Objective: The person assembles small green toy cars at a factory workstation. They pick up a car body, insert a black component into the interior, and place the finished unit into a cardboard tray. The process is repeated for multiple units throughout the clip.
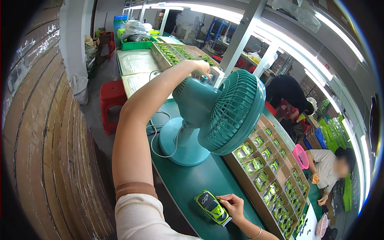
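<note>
My right hand [233, 206] grips the side of a lime-green and black toy car [213, 207] at the near part of the green table. My left arm reaches far forward past the left of a teal desk fan [236, 114]. Beyond the fan's motor housing, my left hand [200, 68] is closed next to a white box [216, 77] at the foot of a post. What its fingers hold, if anything, is too small to make out. The fan stands on its round base, its grille turned to the right.
A divided cardboard tray [260, 196] of green toy cars lies along the table's right side. Another tray [176, 54] sits farther off. Stacked cardboard [44, 140] rises at left, near a red stool [111, 105]. A co-worker [326, 168] sits across, beside a pink basket [301, 156].
</note>
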Tool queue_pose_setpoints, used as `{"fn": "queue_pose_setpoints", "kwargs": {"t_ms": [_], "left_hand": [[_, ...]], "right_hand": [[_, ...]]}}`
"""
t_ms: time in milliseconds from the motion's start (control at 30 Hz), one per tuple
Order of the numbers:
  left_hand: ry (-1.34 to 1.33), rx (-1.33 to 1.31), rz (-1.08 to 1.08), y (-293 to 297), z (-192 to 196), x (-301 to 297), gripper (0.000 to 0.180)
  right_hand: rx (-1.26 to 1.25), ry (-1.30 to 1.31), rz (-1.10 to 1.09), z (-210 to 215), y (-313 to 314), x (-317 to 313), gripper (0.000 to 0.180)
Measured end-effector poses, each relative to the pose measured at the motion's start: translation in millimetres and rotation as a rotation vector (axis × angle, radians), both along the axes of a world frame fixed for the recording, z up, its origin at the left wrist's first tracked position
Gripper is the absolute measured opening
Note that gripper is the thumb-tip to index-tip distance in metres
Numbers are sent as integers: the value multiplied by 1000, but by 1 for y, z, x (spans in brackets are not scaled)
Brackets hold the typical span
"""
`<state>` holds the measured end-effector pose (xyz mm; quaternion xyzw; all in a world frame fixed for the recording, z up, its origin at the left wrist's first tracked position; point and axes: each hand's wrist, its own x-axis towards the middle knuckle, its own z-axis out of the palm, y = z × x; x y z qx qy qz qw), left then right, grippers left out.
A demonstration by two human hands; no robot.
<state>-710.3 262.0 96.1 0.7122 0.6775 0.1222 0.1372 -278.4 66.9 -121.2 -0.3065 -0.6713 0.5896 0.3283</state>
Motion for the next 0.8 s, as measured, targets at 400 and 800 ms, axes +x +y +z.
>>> {"fn": "queue_pose_setpoints", "kwargs": {"t_ms": [400, 800], "left_hand": [[11, -6, 12, -6, 10, 2, 28], [37, 16, -136, 5, 2, 4, 27]], "right_hand": [[-3, -11, -1, 3, 0, 0, 4], [21, -27, -1, 2, -2, -2, 4]]}}
